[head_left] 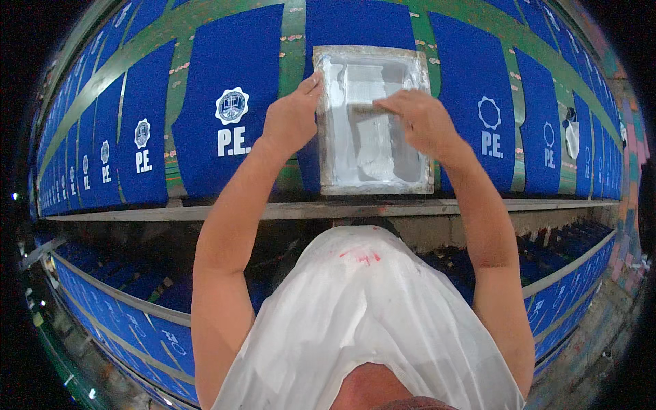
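Observation:
A rectangular screen printing frame (374,189) lies over a blue fabric piece on the long table in front of me. White ink is smeared across its mesh, thickest along the sides and the near end. My left hand (294,117) grips the frame's left edge, fingers closed near the far corner. Inside the frame, my right hand (425,124) holds a squeegee (362,107) against the inked mesh; fingers hide its right part. The fabric under the frame is mostly covered.
Blue fabric pieces lie in a row on the green table. Left ones, like the nearest fabric piece (236,55), bear a full white emblem and lettering; on the right fabric piece (471,75) the emblem is only an outline. A table rail (287,210) runs before me. Another table (137,301) stands behind.

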### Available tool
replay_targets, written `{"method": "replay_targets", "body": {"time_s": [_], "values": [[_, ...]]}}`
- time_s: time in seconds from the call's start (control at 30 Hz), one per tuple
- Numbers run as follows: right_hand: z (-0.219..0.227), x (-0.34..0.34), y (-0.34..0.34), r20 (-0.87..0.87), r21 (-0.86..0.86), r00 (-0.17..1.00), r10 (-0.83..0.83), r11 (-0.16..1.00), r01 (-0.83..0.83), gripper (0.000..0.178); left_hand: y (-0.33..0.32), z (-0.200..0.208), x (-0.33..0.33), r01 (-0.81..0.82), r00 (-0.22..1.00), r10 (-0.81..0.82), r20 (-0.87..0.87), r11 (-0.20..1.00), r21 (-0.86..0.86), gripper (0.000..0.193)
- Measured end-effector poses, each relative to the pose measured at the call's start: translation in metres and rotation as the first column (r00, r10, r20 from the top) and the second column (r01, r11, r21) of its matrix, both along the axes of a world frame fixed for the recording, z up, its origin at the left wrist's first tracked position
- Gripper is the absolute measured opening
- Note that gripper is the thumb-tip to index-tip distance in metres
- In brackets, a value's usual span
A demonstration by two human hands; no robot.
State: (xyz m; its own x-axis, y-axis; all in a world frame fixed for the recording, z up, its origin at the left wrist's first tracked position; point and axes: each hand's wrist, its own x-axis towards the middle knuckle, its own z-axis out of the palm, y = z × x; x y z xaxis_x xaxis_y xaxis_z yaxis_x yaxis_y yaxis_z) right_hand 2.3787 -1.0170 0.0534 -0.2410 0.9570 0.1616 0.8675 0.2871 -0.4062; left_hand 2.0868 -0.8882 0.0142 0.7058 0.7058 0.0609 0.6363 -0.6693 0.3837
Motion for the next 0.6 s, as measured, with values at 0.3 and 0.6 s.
{"method": "replay_targets", "body": {"time_s": [0.3,0.6], "values": [[0.017,-0.055,-0.120,-0.051,-0.031,0.998,-0.036,0.999,0.034,0.049,0.003,-0.023,-0.006,0.000,0.958,0.005,0.286,1.000,-0.016,0.057],[0.026,0.000,-0.100,-0.294,-0.077,0.955,0.020,0.996,-0.045,0.048,-0.079,-0.051,0.013,-0.323,0.708,0.466,0.531,0.882,-0.344,0.055]]}}
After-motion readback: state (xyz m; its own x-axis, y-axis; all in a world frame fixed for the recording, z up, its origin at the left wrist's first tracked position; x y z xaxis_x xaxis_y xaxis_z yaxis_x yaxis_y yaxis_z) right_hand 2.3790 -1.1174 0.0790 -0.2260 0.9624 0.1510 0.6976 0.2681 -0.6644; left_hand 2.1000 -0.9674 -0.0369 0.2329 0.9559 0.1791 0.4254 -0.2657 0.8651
